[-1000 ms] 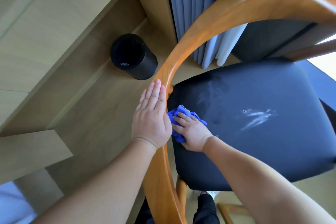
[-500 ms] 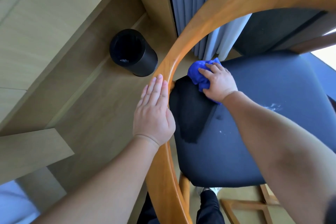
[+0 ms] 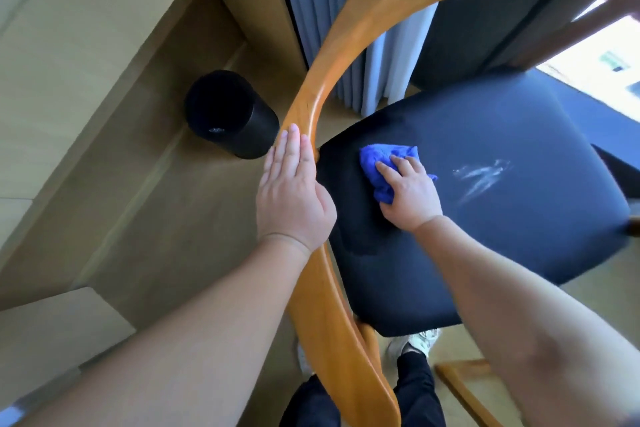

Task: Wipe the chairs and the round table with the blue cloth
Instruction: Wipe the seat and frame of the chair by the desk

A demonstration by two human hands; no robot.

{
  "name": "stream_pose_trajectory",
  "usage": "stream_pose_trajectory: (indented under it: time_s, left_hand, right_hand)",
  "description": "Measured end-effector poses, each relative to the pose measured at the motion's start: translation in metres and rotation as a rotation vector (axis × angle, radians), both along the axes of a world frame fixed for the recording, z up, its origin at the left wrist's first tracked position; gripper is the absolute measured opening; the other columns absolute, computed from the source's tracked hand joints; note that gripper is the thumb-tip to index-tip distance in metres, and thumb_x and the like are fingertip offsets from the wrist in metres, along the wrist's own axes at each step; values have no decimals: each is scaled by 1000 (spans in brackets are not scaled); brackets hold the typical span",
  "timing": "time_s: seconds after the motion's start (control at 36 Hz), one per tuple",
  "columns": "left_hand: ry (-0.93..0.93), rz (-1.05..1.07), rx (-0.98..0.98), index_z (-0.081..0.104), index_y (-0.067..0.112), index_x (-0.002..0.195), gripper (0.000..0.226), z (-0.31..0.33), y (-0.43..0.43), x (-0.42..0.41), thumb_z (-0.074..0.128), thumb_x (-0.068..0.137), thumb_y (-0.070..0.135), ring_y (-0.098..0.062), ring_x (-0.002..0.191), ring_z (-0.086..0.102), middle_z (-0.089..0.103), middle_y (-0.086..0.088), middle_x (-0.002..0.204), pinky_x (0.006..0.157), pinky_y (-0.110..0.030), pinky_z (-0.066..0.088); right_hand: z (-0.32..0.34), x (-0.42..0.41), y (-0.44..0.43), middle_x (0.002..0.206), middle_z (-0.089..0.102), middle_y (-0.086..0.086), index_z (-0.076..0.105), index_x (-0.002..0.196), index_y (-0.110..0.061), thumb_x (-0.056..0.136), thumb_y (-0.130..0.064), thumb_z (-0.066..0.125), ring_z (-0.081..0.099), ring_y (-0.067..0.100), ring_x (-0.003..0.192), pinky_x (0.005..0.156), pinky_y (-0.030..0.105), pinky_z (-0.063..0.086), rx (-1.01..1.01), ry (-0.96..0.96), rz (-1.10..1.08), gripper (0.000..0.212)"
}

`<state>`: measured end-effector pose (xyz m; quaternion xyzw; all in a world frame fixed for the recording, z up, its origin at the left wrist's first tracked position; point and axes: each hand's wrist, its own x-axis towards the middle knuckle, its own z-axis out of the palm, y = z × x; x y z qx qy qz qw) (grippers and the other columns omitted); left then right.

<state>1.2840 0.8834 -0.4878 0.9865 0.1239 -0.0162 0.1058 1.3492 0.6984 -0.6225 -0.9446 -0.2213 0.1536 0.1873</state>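
R hand (image 3: 410, 196) presses bunched blue cloth (image 3: 381, 166) onto dark padded chair seat (image 3: 502, 218), fingers curled over it, near seat's back-left corner. White smear (image 3: 483, 175) just right of cloth. L hand (image 3: 294, 198) lies flat, fingers straight, on curved orange wooden chair back rail (image 3: 322, 305). Black cylindrical bin (image 3: 230, 114) on floor.

A black cylindrical waste bin (image 3: 231, 114) is standing open-topped on the light wooden floor (image 3: 145, 211), with a small pale scrap lying inside it. Grey-blue pleated curtains (image 3: 346, 28) are hanging behind it, reaching down to the floor. A bright window area (image 3: 609, 69) is showing at the right edge.
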Motion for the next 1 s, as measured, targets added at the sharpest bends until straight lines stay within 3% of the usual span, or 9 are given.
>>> stream_pose_trajectory:
  time_s: [0.08, 0.25, 0.36, 0.5, 0.69, 0.78, 0.86, 1.0]
  left_hand:
    - [-18, -2, 8, 30, 6, 146, 58, -2, 0, -1, 32, 90, 20, -21, 144, 17, 24, -10, 154, 114, -30, 5]
    - [-45, -3, 3, 28, 6, 146, 59, -5, 0, -1, 29, 90, 22, -23, 144, 17, 23, -11, 155, 114, -31, 8]
    - [-64, 9, 6, 29, 7, 146, 58, -6, 1, -2, 29, 90, 25, -22, 144, 17, 23, -9, 155, 113, -31, 9]
    - [-57, 23, 6, 30, 9, 146, 57, -5, -4, -16, 27, 91, 25, -21, 143, 19, 25, -8, 154, 114, -31, 11]
    - [-26, 151, -42, 24, 10, 148, 61, -2, -51, -106, 13, 92, 30, -11, 141, 2, 18, -5, 156, 116, -31, 4]
    - [-20, 173, -57, 28, 9, 147, 58, -2, -63, -121, 21, 92, 25, -9, 140, 2, 20, -5, 156, 116, -30, 3]
    - [-25, 178, -39, 29, 9, 147, 57, -2, -61, -118, 29, 91, 22, -9, 139, 2, 21, -6, 155, 116, -30, 4]
    - [-16, 180, -48, 28, 8, 146, 59, 0, -62, -118, 23, 90, 23, -10, 140, 5, 22, -7, 155, 116, -30, 5]
  right_hand:
    - [2, -49, -21, 122, 58, 22, 65, 116, -7, 60, -11, 73, 52, 44, 106, 71, 52, 53, -3, 9, -26, 56]
    - [6, -129, -57, 124, 60, 20, 65, 119, -11, 61, -18, 75, 53, 46, 112, 71, 54, 54, -35, 33, -1, 59]
    - [9, -126, -55, 122, 62, 19, 67, 117, -13, 56, -19, 80, 55, 46, 109, 68, 50, 56, -46, 18, -6, 63]
    - [3, -125, -58, 127, 59, 18, 66, 121, -14, 57, -19, 80, 52, 46, 114, 81, 49, 52, -49, 36, 0, 65]
    - [3, -123, -63, 146, 41, 14, 51, 137, -20, 72, -26, 69, 31, 42, 133, 95, 50, 44, -112, 103, 62, 68]
    - [5, -123, -61, 151, 32, 9, 43, 141, -23, 76, -26, 64, 22, 37, 138, 95, 53, 44, -160, 149, 68, 69]
    - [6, -121, -60, 148, 35, 10, 45, 138, -20, 76, -23, 63, 25, 37, 134, 89, 53, 47, -164, 153, 94, 64]
    - [12, -107, -53, 135, 50, 14, 56, 127, -14, 70, -20, 67, 41, 39, 121, 83, 46, 49, -84, 76, 145, 58]
